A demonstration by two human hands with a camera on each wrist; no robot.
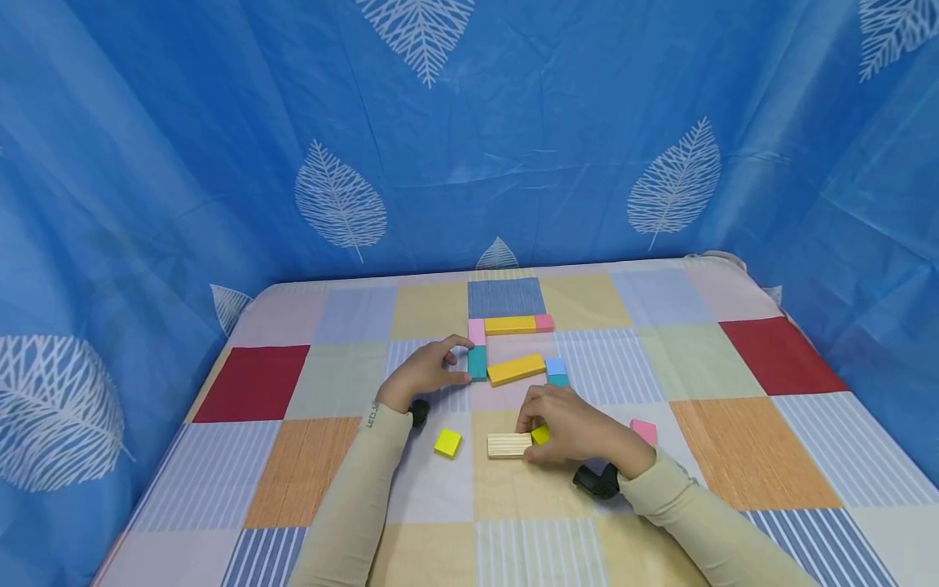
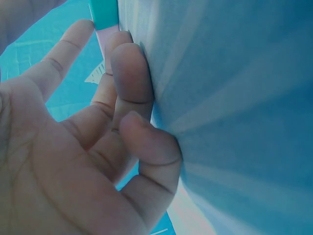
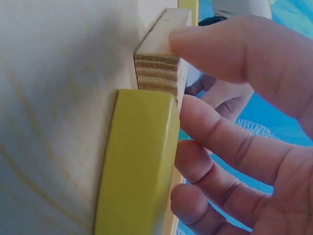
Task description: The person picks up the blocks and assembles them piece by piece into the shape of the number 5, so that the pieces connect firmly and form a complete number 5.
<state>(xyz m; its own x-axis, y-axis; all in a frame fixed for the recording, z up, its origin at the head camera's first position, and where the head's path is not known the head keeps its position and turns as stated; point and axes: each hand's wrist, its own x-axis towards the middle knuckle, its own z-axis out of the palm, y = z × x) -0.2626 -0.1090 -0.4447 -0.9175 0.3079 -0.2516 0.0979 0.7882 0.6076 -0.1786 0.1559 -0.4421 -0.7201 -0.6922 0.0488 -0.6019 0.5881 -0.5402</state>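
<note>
My left hand (image 1: pixel 421 371) is by a teal block (image 1: pixel 477 364), index fingertip and thumb tip along its left side. In the left wrist view, the index fingertip is right at the teal block (image 2: pixel 103 13) and the other fingers bend loosely against the cloth. A striped natural-wood block (image 1: pixel 509 446) lies flat nearer the front; my right hand (image 1: pixel 568 424) pinches its right end between thumb and index finger. Under that hand sits a yellow-green block (image 1: pixel 540 434), close beside the wood block's end in the right wrist view.
A pink block (image 1: pixel 477 330), a long orange block (image 1: pixel 509 326) and a deeper pink block (image 1: pixel 544 323) form a corner with the teal one. Inside, another orange block (image 1: pixel 517 370) lies slanted near a light-blue block (image 1: pixel 555 366). A yellow square (image 1: pixel 447 443) and pink block (image 1: pixel 644 430) lie apart.
</note>
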